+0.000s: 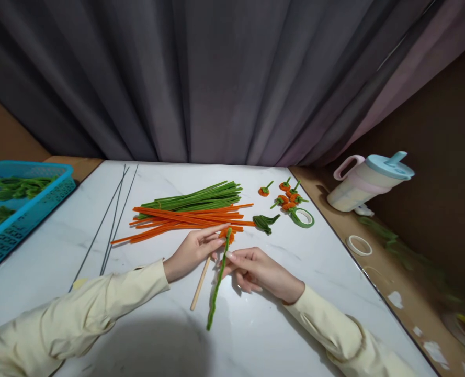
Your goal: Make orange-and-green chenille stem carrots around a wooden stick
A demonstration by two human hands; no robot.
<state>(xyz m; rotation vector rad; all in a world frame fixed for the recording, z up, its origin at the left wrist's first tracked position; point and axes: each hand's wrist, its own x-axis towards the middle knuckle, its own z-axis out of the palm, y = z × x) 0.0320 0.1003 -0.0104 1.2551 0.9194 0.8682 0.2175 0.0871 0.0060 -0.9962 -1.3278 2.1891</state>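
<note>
Cream sleeves nearest lens, both hands meeting mid-table. Left hand (pixel 191 252) pinching small orange bud (pixel 228 236) at top of green pipe cleaner (pixel 217 285); right hand (pixel 256 269) pinching same stem just below. Stem's long axis running from bud down toward camera, wooden stick (pixel 200 284) just beside, under left hand. Beyond: orange pipe cleaners (pixel 189 217), green bundle (pixel 201 196), finished buds (pixel 289 196), tape ring (pixel 303 217). Blue basket (pixel 40 196) far left.

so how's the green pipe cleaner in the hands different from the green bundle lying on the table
The green pipe cleaner is a single stem; the green bundle is many stems together. The single one is wavy and runs toward the camera, pinched by the left hand and right hand beside an orange piece. The bundle is straight, lies crosswise, and no hand touches it. Both are fuzzy and green.
</note>
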